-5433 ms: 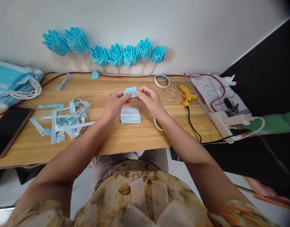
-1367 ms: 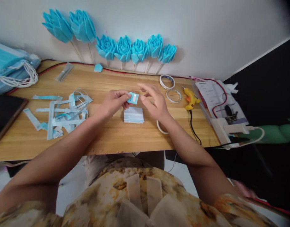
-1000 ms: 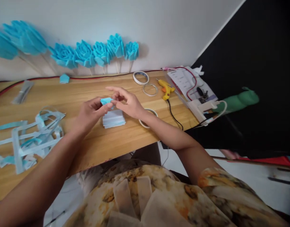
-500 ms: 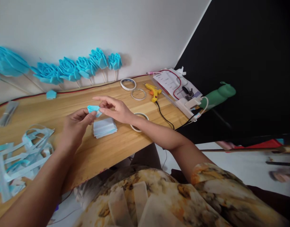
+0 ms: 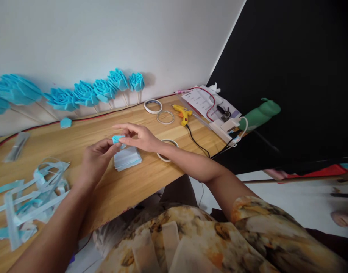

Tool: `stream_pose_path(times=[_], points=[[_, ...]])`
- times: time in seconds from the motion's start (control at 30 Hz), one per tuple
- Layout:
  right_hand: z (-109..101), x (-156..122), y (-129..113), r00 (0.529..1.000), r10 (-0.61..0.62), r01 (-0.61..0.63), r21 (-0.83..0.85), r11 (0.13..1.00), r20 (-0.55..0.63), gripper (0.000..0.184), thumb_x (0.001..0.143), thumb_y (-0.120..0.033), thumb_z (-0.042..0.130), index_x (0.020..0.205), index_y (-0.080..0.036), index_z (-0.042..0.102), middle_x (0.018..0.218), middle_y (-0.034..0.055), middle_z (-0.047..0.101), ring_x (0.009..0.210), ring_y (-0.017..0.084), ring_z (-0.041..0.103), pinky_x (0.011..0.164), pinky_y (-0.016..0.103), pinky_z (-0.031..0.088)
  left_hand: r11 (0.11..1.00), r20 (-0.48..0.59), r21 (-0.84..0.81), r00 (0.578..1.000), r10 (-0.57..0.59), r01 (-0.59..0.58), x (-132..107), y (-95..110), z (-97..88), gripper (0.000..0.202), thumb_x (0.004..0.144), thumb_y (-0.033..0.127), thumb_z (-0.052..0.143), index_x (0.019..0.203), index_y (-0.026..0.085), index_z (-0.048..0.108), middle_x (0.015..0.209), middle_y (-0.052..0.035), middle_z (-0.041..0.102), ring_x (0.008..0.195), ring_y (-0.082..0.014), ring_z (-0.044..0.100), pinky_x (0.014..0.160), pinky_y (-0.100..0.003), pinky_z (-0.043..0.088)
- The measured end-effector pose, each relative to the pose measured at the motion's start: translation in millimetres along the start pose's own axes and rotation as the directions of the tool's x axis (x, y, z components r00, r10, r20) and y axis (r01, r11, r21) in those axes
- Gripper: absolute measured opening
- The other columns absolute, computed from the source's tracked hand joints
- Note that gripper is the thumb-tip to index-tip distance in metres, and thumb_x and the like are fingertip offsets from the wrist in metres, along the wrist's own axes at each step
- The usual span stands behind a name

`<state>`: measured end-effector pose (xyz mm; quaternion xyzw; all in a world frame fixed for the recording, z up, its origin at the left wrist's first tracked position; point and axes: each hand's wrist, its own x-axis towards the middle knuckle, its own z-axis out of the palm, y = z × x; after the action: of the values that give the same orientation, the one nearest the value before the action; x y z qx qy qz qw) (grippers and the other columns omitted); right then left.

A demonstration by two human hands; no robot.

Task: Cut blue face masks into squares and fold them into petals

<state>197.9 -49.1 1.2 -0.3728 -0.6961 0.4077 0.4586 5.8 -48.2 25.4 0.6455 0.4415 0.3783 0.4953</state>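
My left hand (image 5: 94, 161) pinches a small folded blue piece (image 5: 117, 139) between thumb and fingers, just above the wooden table (image 5: 139, 182). My right hand (image 5: 139, 137) meets it from the right, thumb and a finger pressed on the same piece while the other fingers stretch out. Directly under both hands lies a small stack of cut blue-and-white pieces (image 5: 127, 158). A roll of tape (image 5: 166, 149) lies partly under my right wrist.
Blue flowers on sticks (image 5: 85, 91) lean along the wall. Cut mask strips (image 5: 31, 193) are heaped at left. Two tape rolls (image 5: 159, 111), a yellow glue gun (image 5: 183, 113) with black cord and a power strip (image 5: 225, 127) lie at right. A green object (image 5: 260, 113) juts past the table's end.
The view has swung right and tilted. Since 1.4 s ago my right hand came back onto the blue piece; both hands now sit a little lower over the stack.
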Motion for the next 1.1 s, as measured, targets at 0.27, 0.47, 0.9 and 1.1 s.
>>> stream_pose_path(times=[0.27, 0.47, 0.9, 1.1], points=[[-0.3, 0.6, 0.6, 0.999, -0.021, 0.020, -0.018, 1.000, -0.043, 0.043, 0.098, -0.039, 0.060, 0.137, -0.021, 0.061, 0.093, -0.0002, 0.061, 0.080, 0.011, 0.053, 0.077, 0.024, 0.045, 0.998, -0.064, 0.060, 0.998, 0.029, -0.025, 3.2, -8.6, -1.2, 0.023, 0.074, 0.041, 0.075, 0.069, 0.020, 0.068, 0.066, 0.0016, 0.062, 0.063, -0.0128, 0.049, 0.066, -0.026, 0.042], [-0.6, 1.3, -2.2, 1.000, 0.000, 0.000, 0.005, 1.000, -0.022, 0.047, 0.094, -0.037, 0.066, 0.138, -0.020, 0.061, 0.093, -0.0007, 0.061, 0.080, 0.010, 0.053, 0.076, 0.023, 0.045, 0.990, -0.023, 0.132, 0.999, 0.048, -0.044, 1.9, -13.2, -1.7, 0.023, 0.075, 0.044, 0.072, 0.079, 0.021, 0.073, 0.072, -0.0001, 0.068, 0.066, -0.0148, 0.055, 0.066, -0.028, 0.043], [-7.8, 0.0, -8.5, 0.991, -0.002, 0.003, 0.003, 1.000, -0.135, 0.043, 0.099, -0.043, 0.055, 0.136, -0.022, 0.064, 0.085, -0.0010, 0.064, 0.078, 0.013, 0.056, 0.076, 0.028, 0.048, 0.995, -0.046, 0.022, 0.994, 0.097, -0.096, 0.6, -10.9, 5.2, 0.028, 0.075, 0.046, 0.075, 0.074, 0.019, 0.070, 0.072, -0.0017, 0.066, 0.064, -0.0136, 0.053, 0.063, -0.027, 0.041], [-8.8, 3.7, -5.1, 0.998, 0.013, -0.009, 0.068, 0.998, -0.060, 0.046, 0.091, -0.033, 0.063, 0.135, -0.019, 0.063, 0.089, 0.0003, 0.067, 0.080, 0.013, 0.061, 0.080, 0.029, 0.050, 0.997, -0.135, 0.006, 0.987, 0.082, -0.082, 2.8, -10.5, 3.2, 0.027, 0.078, 0.043, 0.072, 0.072, 0.018, 0.066, 0.066, 0.0020, 0.057, 0.063, -0.0115, 0.045, 0.063, -0.026, 0.036]])
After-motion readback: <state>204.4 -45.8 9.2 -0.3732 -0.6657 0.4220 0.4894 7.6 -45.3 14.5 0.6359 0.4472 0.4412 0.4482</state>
